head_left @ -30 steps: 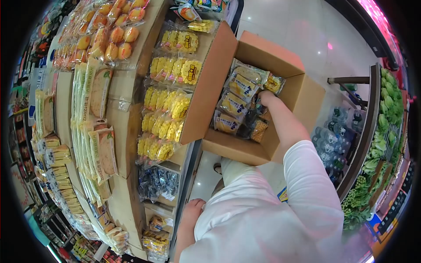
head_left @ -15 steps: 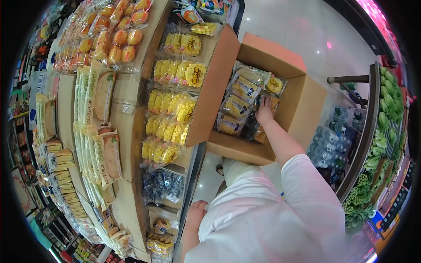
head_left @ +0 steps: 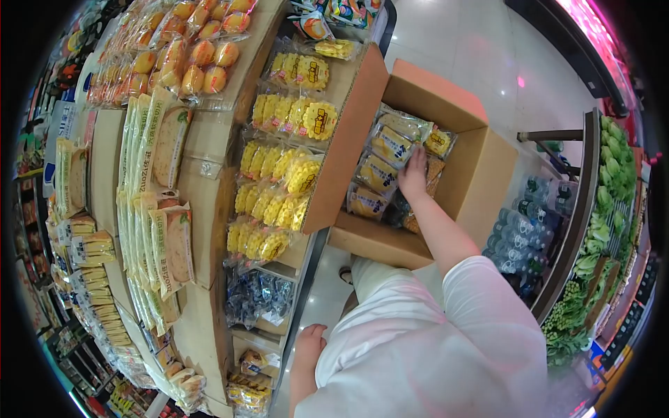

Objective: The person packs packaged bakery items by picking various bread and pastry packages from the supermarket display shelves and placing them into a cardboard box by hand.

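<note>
My right hand (head_left: 413,175) reaches down into an open cardboard box (head_left: 380,242). Its outstretched fingers touch the clear-wrapped packs inside and partly cover them. To its left lie several bread packs (head_left: 377,173) with blue print. A yellow pack (head_left: 438,141) sits in the box's upper right corner. Beside the hand, a brown, grainy-looking pack (head_left: 433,174) is partly hidden by the wrist. My left hand (head_left: 309,346) hangs by my hip next to the shelf edge. Its fingers are loosely bent and slightly apart, with nothing visible in them.
Left of the box, a shelf displays yellow flower-shaped packaged cakes (head_left: 286,171), long bread packs (head_left: 157,188) and bagged round buns (head_left: 202,66). A box flap (head_left: 352,139) leans over its edge. On the right are bottled water packs (head_left: 519,233) and a vegetable stand (head_left: 603,216).
My right hand has shifted slightly left and toward me within the box, onto the edge of the blue-printed packs. My left hand stays by my side. The view has shifted a little.
</note>
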### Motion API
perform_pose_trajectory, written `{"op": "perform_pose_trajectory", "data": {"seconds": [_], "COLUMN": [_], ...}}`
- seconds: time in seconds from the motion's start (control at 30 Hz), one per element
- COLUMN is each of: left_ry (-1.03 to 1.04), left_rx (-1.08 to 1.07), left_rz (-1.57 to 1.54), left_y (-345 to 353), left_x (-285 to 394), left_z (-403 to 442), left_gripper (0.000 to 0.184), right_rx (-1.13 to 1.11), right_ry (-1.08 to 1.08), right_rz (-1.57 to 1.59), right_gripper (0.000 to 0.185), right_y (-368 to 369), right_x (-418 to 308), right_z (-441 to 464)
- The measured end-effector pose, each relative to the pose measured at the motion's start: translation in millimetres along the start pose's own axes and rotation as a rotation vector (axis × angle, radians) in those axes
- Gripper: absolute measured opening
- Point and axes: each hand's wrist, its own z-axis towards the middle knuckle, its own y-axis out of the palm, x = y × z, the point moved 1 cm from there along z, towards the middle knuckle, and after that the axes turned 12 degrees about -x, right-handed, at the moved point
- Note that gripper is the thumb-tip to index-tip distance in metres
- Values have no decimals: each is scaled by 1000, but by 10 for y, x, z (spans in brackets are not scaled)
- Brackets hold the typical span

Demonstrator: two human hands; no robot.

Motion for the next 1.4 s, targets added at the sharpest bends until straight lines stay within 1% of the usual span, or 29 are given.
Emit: {"op": "perform_pose_trajectory", "data": {"seconds": [0.1,0.13,0.23,0.33,0.37,0.47,0.57,0.63,0.67,0.7,0.77,0.8,0.83,0.87,0.9,0.97,1.03,1.07,1.1,1.17,1.2,1.27,1.3,1.37,1.4], "left_ry": [-1,4,22,59,74,120,109,125,132,161,228,297,299,407,514,928,1177,1230,1277,1315,1355,1537,1609,1682,1702], "left_rx": [6,11,7,-16,-21,25,64,77,85,127,209,245,287,297,298,366,440,473,507,629,676,727,744,778,797], "left_rz": [-15,-30,-39,-21,-10,20,55,48,40,-34,-189,-319,-566,-841,-1117,-1206,-1101,-1058,-1015,-1009,-994,-907,-877,-832,-815], "left_y": [31,35,-13,10,30,26,125,248,306,324,329,354,343,288,84,-304,-605,-717,-796,-869,-885,-853,-825,-761,-740], "left_x": [-26,-34,4,5,-4,7,-100,-234,-294,-304,-301,-392,-374,-369,-215,118,477,639,799,1125,1220,1291,1293,1274,1253], "left_z": [5,1,-22,-55,-82,-233,-487,-704,-819,-950,-1199,-1278,-1406,-1559,-1775,-2209,-2710,-2970,-3234,-3760,-3929,-4162,-4238,-4350,-4391], "left_gripper": [32,32,33,34,34,34,34,33,33,33,34,34,31,28,27,37,59,66,74,66,65,62,61,58,57], "right_rx": [-139,-188,-315,-265,-242,-282,-282,-182,-170,-161,-161,-180,-200,-223,-296,-457,-527,-565,-593,-653,-679,-720,-737,-752,-766], "right_ry": [-27,-25,7,-28,-44,-78,-95,-249,-323,-396,-508,-538,-566,-590,-587,-572,-584,-593,-533,-411,-304,-82,-15,118,152], "right_rz": [100,-13,-63,3,36,59,121,137,172,203,160,138,115,91,96,100,31,-4,-18,-52,-12,60,28,-20,7], "right_gripper": [77,77,79,78,78,69,62,53,49,45,41,41,41,41,40,39,37,36,35,34,35,35,36,37,37], "right_y": [189,185,90,-69,-136,-288,-485,-548,-676,-823,-909,-913,-902,-887,-855,-764,-661,-585,-520,-379,-245,-30,-68,-103,-52], "right_x": [-30,-27,-18,-90,-137,-221,-423,-485,-623,-775,-914,-955,-985,-1005,-1011,-968,-861,-787,-698,-450,-232,239,329,503,680], "right_z": [229,320,484,267,137,-395,-1110,-1587,-1847,-2122,-2593,-2804,-3001,-3175,-3329,-3597,-3787,-3845,-3899,-3994,-3984,-4022,-4118,-4284,-4345]}}
